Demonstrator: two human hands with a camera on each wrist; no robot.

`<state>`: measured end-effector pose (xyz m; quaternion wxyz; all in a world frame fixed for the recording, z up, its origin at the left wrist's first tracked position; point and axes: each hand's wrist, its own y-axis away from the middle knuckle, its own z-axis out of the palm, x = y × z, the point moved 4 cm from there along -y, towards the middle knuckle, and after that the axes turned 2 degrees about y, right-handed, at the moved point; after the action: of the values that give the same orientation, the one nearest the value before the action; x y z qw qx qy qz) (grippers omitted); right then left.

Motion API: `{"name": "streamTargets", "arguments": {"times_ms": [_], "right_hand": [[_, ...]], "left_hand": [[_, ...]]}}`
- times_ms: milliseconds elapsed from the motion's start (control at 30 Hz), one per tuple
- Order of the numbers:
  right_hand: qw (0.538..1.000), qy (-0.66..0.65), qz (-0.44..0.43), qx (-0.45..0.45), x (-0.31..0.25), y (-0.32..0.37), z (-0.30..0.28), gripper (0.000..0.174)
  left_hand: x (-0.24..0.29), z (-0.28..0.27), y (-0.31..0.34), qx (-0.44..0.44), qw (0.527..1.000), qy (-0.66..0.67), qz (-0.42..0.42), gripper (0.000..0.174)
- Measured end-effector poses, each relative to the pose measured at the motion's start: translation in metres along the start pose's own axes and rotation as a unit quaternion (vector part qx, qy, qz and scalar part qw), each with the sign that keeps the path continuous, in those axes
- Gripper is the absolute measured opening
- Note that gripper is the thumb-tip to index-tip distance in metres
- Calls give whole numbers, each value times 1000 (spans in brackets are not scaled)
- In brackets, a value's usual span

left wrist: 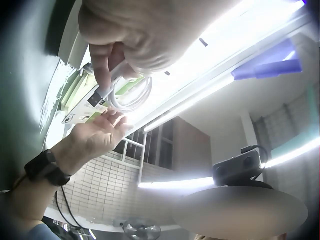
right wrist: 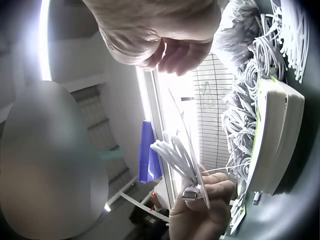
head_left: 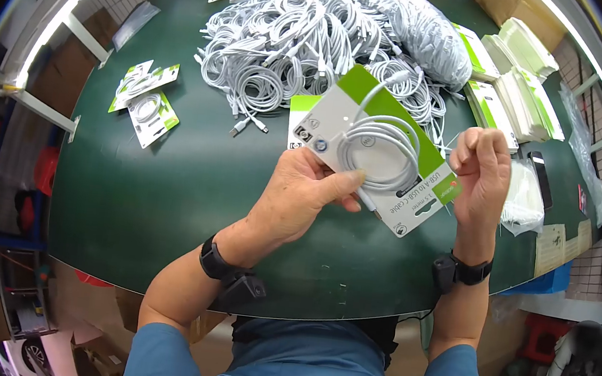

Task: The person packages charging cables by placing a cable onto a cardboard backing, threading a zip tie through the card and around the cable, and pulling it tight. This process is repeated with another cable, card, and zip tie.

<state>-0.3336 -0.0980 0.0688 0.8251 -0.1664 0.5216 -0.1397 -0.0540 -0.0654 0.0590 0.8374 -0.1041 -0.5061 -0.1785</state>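
The left hand (head_left: pixel 289 194) pinches a white and green printed card (head_left: pixel 416 211) with a coiled white cable (head_left: pixel 415 163) on its front. Its thumb lies on the cable near the connector and its fingers go behind the card. The card is tilted above the table. In the left wrist view the USB plug (left wrist: pixel 95 99) sticks out below the left hand (left wrist: pixel 145 30). Just right of the card, the right hand (head_left: pixel 482 178) is raised with curled fingers; nothing shows in it. In the right wrist view the right hand's (right wrist: pixel 160 35) fingertips are partly hidden.
A large heap of coiled white cables (head_left: pixel 288 32) covers the back of the green table (head_left: pixel 130 207), beside a clear plastic bag of cables (head_left: pixel 427 32). Carded cables (head_left: pixel 146 109) lie at the left. Stacks of cards (head_left: pixel 523 101) and a dark phone (head_left: pixel 539 180) are at the right.
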Motion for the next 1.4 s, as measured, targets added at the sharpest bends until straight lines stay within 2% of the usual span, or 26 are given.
{"name": "streamTargets", "arguments": {"times_ms": [67, 100, 133, 167, 233, 333, 400, 433, 567, 667, 767, 900, 1000, 1033, 1133, 1167, 1267, 1300, 1367, 1400], "right_hand": [[992, 113, -57, 19, -12, 7, 13, 17], [978, 190, -81, 27, -14, 11, 19, 33], [940, 296, -166, 27, -22, 15, 34, 35], [883, 397, -247, 26, -28, 19, 55, 37], [785, 529, -320, -28, -40, 27, 79, 39], [723, 607, -296, -150, -37, 36, 97, 36], [713, 621, -265, -189, -22, 38, 106, 30], [713, 622, -260, -192, -19, 36, 106, 33], [762, 578, -211, -205, -7, 34, 99, 31], [768, 566, -204, -221, -5, 32, 95, 34], [799, 528, -188, -218, -18, 28, 95, 34], [807, 497, -202, -248, -37, 38, 105, 27], [806, 459, -177, -330, -33, 57, 113, 24], [801, 444, -168, -364, -22, 67, 114, 23], [784, 441, -135, -416, 28, 78, 97, 23], [771, 455, -112, -431, 40, 81, 90, 21], [794, 408, -78, -445, 47, 79, 80, 19], [788, 418, -80, -445, 44, 79, 81, 15], [780, 429, -53, -452, 48, 80, 79, 13], [776, 434, -42, -456, 50, 81, 78, 12]], "left_hand": [[-5, -3, -2, -9, 999, -7, -34, 29], [-6, -4, -3, -7, 999, -12, -34, 29], [-6, -4, -4, -5, 999, -17, -36, 29], [-6, -4, -5, -4, 999, -23, -37, 30], [-8, -6, -6, 2, 999, -27, -37, 29], [-6, -5, -4, 18, 999, 8, -33, 29], [-2, -3, -2, 28, 999, 13, -26, 29], [1, -3, 0, 33, 999, 1, -20, 29], [4, -1, 2, 45, 999, -26, 3, 30], [-3, -4, 1, 41, 999, -24, -19, 32], [-3, -1, 3, 42, 999, -6, -21, 32], [11, 9, 37, 43, 994, -101, -17, 33], [7, 15, 80, 93, 995, -44, 5, 32], [-12, 3, 100, 98, 991, -74, -54, 36], [-46, -21, 108, 125, 970, -15, -210, 36], [-53, -27, 110, 132, 963, -9, -234, 34], [-37, -33, 122, 12, 929, -108, -354, 32], [-28, -26, 125, -6, 900, -144, -411, 19], [-15, -11, 122, -31, 924, -312, -218, 11], [-11, -4, 121, -42, 913, -390, -114, 7]]}}
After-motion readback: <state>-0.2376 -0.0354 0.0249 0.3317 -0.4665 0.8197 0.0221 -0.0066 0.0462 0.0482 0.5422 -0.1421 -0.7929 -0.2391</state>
